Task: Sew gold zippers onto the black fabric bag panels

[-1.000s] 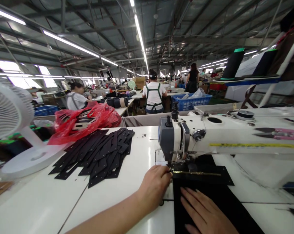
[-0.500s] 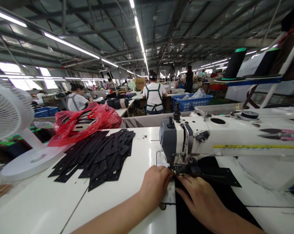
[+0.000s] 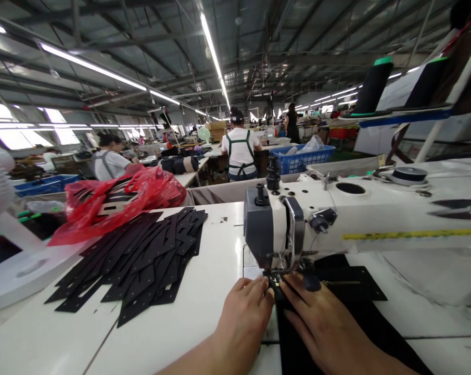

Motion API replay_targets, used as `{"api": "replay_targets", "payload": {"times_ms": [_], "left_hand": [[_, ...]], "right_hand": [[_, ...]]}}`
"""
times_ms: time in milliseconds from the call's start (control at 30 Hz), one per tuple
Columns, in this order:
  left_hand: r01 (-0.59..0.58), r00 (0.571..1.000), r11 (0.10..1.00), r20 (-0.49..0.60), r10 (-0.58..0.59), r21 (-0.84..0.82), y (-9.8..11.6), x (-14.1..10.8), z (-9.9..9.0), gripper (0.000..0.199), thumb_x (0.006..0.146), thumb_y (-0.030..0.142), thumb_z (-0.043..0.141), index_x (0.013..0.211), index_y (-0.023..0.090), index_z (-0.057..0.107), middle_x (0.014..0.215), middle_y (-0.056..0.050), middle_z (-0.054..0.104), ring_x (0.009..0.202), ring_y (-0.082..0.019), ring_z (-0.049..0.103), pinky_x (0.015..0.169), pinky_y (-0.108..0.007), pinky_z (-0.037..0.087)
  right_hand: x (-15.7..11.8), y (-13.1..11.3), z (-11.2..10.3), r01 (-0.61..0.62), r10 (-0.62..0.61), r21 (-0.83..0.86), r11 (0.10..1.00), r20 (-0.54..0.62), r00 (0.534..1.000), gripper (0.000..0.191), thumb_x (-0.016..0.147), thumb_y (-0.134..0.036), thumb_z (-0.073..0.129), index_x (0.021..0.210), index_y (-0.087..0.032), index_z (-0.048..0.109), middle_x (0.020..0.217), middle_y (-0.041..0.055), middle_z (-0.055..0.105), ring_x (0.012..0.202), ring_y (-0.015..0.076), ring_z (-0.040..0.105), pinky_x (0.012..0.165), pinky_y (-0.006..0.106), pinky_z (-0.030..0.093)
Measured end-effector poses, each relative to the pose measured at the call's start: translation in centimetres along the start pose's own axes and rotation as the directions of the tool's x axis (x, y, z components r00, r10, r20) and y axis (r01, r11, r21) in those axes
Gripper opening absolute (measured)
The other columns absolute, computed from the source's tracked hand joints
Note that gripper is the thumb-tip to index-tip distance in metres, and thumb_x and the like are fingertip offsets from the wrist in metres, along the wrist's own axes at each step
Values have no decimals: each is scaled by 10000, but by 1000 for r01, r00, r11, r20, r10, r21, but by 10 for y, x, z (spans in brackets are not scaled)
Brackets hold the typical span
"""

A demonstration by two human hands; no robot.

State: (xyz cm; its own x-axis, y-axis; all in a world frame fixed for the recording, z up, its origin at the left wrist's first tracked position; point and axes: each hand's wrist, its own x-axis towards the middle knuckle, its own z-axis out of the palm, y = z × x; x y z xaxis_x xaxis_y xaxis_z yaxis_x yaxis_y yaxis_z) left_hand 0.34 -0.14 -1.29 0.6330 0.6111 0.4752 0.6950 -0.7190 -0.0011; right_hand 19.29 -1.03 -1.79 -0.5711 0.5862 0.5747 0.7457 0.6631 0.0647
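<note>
Drifting toward the left of the view since half a second ago, the white table (image 3: 173, 328) is bearing the sewing machine (image 3: 376, 213), and the white fan (image 3: 20, 260), well left of the machine, is losing more of itself past the edge. Unlike a second ago, the right hand (image 3: 321, 312) is no longer lying flat on the near cloth but is reaching in under the machine's head, palm down, fingers open and stretched forward, pressing on the work. The left hand (image 3: 243, 317) is crowding in just left of it, fingers bent and bunched; whether they are pinching anything, I cannot tell.

The black cloth (image 3: 292, 349) is running out from under the sewing machine toward the near edge, looking plain and dull. Across it a black strip (image 3: 366, 291) is lying beneath the machine's head, sticking out on the right, where small holes are showing near its end. A gold zipper (image 3: 342, 283) is running along the strip, the right hand covering much of it.

Left of the machine, a pile of black strips (image 3: 153, 265) is spreading; beyond it, the red bag (image 3: 163, 187) is slumping around dark and pale pieces (image 3: 120, 198). Behind the machine, a blue basket (image 3: 307, 162) is holding clear plastic (image 3: 313, 145).
</note>
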Motion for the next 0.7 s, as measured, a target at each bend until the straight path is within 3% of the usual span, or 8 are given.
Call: {"api": "replay_targets", "payload": {"times_ms": [167,533,700], "left_hand": [[-19,1000,1000,-5,19,-10,-2,3,2,132,894,138,483,948,130,602,1036,-116,651,952,-232,624,785,-350,512],[-54,990,998,-128,57,27,-13,11,10,107,879,103,518,800,135,584,926,-75,663,804,-189,634,659,-312,503],[-42,995,999,-86,43,13,-15,10,17,84,872,106,531,810,139,577,912,-64,657,823,-186,631,673,-316,510]], "right_hand": [[-3,3,3,9,-9,17,1000,18,1000,363,871,-154,414,1208,-87,530,1187,143,596,1102,262,556,909,475,489],[6,9,6,-56,44,78,995,149,988,445,853,-126,449,1298,-112,454,1186,141,591,1129,237,537,976,459,438],[6,10,6,-49,40,74,996,124,992,438,855,-123,450,1293,-126,462,1199,128,590,1117,230,548,963,445,451]]}}
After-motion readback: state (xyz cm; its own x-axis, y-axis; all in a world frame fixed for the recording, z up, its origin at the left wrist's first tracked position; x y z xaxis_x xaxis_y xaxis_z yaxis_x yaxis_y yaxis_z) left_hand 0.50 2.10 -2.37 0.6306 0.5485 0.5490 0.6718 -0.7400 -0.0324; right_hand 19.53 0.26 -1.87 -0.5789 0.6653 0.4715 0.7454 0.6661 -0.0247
